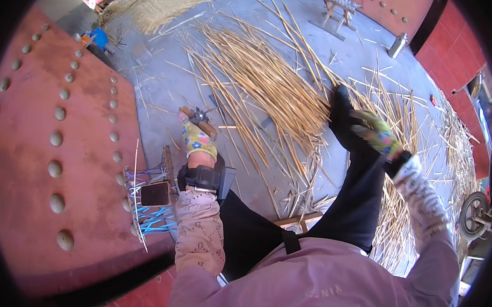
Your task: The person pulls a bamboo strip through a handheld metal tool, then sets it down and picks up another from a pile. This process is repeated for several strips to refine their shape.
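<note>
My left hand (198, 135), in a yellow floral glove, is closed around a small dark-grey tool (201, 116) whose exact kind I cannot make out. It hovers left of a large bundle of straw-coloured stalks (261, 79) spread on the grey floor. My right hand (374, 132), in a similar glove, is smeared by motion beside my black shoe (341, 111); its fingers cannot be read. The shoe is at the right end of the bundle. More stalks (395, 114) lie beyond my right hand.
A red studded door panel (63, 133) lies along the left. Near it a rack with blue strips (156, 221) carries a phone-like dark slab (155, 194). A metal flask (398, 45) and a small stool (338, 4) stand at the far right. A wheel (475, 215) is at right.
</note>
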A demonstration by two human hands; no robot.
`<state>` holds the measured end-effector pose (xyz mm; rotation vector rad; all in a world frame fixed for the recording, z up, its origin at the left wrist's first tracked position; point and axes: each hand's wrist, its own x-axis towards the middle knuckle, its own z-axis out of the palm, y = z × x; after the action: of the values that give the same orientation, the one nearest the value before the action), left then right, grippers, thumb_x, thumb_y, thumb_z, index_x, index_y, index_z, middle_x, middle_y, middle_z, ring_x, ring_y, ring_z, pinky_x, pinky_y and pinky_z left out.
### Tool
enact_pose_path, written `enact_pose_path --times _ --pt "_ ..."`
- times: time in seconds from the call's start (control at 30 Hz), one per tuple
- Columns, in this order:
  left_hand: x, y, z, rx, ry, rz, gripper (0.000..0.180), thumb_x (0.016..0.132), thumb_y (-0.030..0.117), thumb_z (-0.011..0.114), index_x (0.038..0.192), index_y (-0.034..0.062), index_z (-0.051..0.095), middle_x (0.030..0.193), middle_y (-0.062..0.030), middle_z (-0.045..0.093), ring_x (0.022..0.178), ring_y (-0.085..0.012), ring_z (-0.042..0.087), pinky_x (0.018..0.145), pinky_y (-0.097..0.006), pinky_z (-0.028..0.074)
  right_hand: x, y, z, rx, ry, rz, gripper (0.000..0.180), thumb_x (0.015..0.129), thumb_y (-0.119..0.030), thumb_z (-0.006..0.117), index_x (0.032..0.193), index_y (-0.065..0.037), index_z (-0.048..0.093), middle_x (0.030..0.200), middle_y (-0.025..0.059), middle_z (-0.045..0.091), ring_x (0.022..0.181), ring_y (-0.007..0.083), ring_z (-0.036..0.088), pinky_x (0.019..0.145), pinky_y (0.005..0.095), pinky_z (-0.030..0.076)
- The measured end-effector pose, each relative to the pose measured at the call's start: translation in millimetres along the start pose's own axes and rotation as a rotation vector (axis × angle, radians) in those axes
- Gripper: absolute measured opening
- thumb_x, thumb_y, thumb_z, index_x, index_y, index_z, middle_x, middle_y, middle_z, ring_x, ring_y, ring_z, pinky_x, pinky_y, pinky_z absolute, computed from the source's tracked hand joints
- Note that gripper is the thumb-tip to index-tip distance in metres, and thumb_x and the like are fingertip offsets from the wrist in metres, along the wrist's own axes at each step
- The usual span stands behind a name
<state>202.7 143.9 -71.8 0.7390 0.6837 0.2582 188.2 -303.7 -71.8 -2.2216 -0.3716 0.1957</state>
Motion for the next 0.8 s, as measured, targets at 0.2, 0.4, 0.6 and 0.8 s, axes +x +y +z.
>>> enact_pose_path --times 0.2,0.4,0.6,0.8 --pt "-16 -5 10 0.208 -0.015 0.001 0.043 0.075 0.056 0.045 0.083 0.0138 0.052 0.066 -0.0011 0.049 0.055 -0.015 0.047 0.049 -0.028 0.041 83 5 209 -0.42 -0.404 -0.137 0.052 0.073 -0.043 0.053 0.115 -0.014 0.044 0.112 0.0164 0.046 0.098 0.0335 0.047 0.086 0.0371 0.038" --pt "-18 7 24 0.277 -0.023 -0.163 0.046 0.075 0.057 0.044 0.083 0.0114 0.051 0.062 -0.0004 0.05 0.05 -0.0131 0.051 0.042 -0.025 0.042 60 87 332 -0.577 -0.663 0.262 0.054 0.068 -0.04 0.056 0.115 -0.016 0.045 0.116 0.016 0.042 0.096 0.0324 0.05 0.083 0.0374 0.04" --pt "-18 7 30 0.295 0.035 -0.087 0.048 0.074 0.057 0.045 0.084 0.0104 0.049 0.059 -0.0003 0.049 0.046 -0.0139 0.05 0.039 -0.026 0.041 65 103 355 -0.534 -0.577 0.257 0.034 0.067 -0.026 0.061 0.097 -0.011 0.057 0.095 0.013 0.056 0.084 0.026 0.057 0.074 0.0337 0.045" --pt "-25 1 28 0.365 -0.046 -0.13 0.047 0.075 0.057 0.044 0.082 0.0103 0.05 0.065 -0.0009 0.05 0.049 -0.0131 0.05 0.041 -0.027 0.041 76 26 299 1.085 -0.376 0.355 0.022 0.062 0.006 0.062 0.082 -0.003 0.061 0.073 0.0062 0.061 0.071 0.0136 0.058 0.064 0.0234 0.046"
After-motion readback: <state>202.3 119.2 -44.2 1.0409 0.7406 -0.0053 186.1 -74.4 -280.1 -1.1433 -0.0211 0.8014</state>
